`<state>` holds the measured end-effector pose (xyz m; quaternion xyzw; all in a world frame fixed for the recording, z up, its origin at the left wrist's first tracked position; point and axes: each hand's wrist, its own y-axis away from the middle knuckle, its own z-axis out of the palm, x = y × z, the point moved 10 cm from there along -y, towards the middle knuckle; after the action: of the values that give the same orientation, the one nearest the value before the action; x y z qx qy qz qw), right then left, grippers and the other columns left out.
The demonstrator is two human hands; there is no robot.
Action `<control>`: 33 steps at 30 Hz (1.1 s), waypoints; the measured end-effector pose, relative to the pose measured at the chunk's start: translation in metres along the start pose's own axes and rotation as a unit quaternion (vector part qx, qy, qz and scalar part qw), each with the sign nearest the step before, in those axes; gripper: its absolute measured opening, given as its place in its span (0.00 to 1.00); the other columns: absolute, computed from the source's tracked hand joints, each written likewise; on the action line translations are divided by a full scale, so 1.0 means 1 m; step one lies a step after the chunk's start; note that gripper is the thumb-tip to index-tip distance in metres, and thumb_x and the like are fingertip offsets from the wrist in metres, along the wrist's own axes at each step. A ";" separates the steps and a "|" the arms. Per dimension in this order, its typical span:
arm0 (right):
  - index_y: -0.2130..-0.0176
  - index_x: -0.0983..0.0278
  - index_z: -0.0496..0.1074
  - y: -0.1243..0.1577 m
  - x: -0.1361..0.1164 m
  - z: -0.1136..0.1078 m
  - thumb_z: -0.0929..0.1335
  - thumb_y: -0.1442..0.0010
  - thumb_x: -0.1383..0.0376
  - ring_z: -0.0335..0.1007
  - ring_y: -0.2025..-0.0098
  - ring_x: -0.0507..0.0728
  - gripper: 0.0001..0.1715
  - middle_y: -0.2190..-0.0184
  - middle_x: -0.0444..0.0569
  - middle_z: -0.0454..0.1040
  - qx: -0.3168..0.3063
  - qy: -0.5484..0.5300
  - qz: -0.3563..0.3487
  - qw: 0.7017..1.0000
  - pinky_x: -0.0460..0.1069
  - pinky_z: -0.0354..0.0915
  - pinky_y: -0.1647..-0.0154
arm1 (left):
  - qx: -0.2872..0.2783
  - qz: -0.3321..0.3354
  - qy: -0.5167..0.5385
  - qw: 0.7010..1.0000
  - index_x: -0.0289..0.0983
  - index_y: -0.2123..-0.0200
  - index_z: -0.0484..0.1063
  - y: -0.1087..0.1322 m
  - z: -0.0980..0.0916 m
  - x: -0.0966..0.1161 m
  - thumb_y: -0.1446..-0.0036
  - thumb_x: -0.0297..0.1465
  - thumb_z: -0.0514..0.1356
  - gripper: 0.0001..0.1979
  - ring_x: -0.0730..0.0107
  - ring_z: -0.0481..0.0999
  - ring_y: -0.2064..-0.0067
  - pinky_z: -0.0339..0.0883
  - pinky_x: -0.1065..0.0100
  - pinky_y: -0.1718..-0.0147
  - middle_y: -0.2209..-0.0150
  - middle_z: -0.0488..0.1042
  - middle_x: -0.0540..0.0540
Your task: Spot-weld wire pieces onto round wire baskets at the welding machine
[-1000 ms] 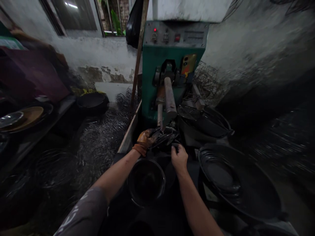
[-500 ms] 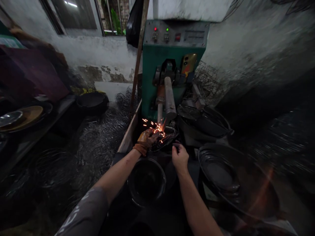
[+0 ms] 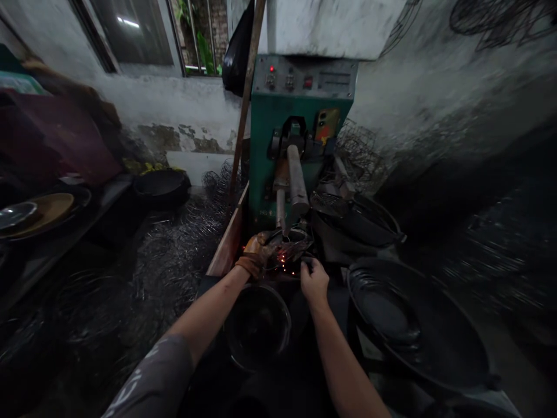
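Note:
My left hand (image 3: pixel 256 251), in an orange-brown work glove, is closed on the left side of a dark wire piece (image 3: pixel 293 248) just below the welding machine's arms. Several glowing sparks drop beneath that piece. My right hand (image 3: pixel 315 281) is bare, its fingers curled together near the piece's right side; what they pinch is dark and I cannot make it out. Above the work, the green spot welder (image 3: pixel 263 142) holds a thick upper rod (image 3: pixel 298 183) and a thinner rod (image 3: pixel 281 210). A round dark pan (image 3: pixel 285 334) lies below my left wrist.
A wide black pan (image 3: pixel 456 325) with smaller round pieces in it stands at the right. More dark pans (image 3: pixel 369 217) sit beside the welder. Tangled wire (image 3: pixel 174 249) heaps up on the left, past a wooden board (image 3: pixel 228 238). A phone (image 3: pixel 326 125) rests against the machine.
The bright spray of sparks has shrunk to a few falling glows. The green light on the welder has gone out. The view has tilted up slightly; both hands remain close to the work.

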<state>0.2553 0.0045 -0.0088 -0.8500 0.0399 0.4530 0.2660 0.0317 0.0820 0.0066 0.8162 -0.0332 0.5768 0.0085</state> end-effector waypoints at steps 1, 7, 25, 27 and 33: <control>0.64 0.58 0.76 0.000 0.001 0.000 0.63 0.38 0.53 0.80 0.58 0.67 0.16 0.62 0.58 0.83 0.000 -0.003 0.005 1.000 0.61 0.76 0.50 | -0.001 0.000 0.001 1.000 0.35 0.60 0.83 0.000 0.000 -0.001 0.40 0.36 0.69 0.10 0.59 0.80 0.57 0.74 0.65 0.57 0.62 0.84 0.43; 0.62 0.60 0.76 0.000 0.010 -0.004 0.64 0.40 0.52 0.81 0.56 0.68 0.17 0.60 0.60 0.84 -0.002 -0.014 0.035 0.999 0.63 0.76 0.47 | 0.002 -0.013 -0.033 0.999 0.33 0.55 0.84 0.003 -0.003 -0.007 0.39 0.40 0.66 0.17 0.58 0.80 0.55 0.71 0.68 0.59 0.60 0.84 0.44; 0.65 0.59 0.76 0.000 0.015 0.001 0.65 0.42 0.54 0.80 0.59 0.65 0.14 0.64 0.57 0.84 -0.009 -0.026 0.052 0.998 0.57 0.75 0.53 | -0.010 -0.016 -0.109 0.994 0.33 0.60 0.83 0.002 -0.005 0.002 0.35 0.42 0.63 0.17 0.64 0.77 0.62 0.64 0.69 0.66 0.66 0.80 0.46; 0.65 0.59 0.76 -0.001 0.016 -0.001 0.65 0.43 0.53 0.80 0.60 0.65 0.15 0.64 0.57 0.84 -0.006 -0.037 0.061 0.997 0.57 0.75 0.53 | -0.014 0.006 -0.107 0.994 0.33 0.60 0.83 0.003 -0.004 0.006 0.35 0.41 0.63 0.16 0.62 0.79 0.61 0.68 0.68 0.63 0.65 0.81 0.45; 0.66 0.59 0.77 -0.003 0.029 -0.006 0.66 0.46 0.48 0.79 0.62 0.66 0.20 0.67 0.56 0.84 0.007 -0.060 0.113 0.992 0.56 0.74 0.58 | 0.096 0.080 -0.119 0.985 0.39 0.32 0.72 0.058 -0.040 0.006 0.39 0.42 0.69 0.33 0.53 0.79 0.41 0.73 0.56 0.39 0.41 0.80 0.40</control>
<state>0.2775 0.0089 -0.0276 -0.8093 0.1223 0.5303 0.2211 -0.0080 0.0265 0.0239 0.8709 -0.0436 0.4745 -0.1203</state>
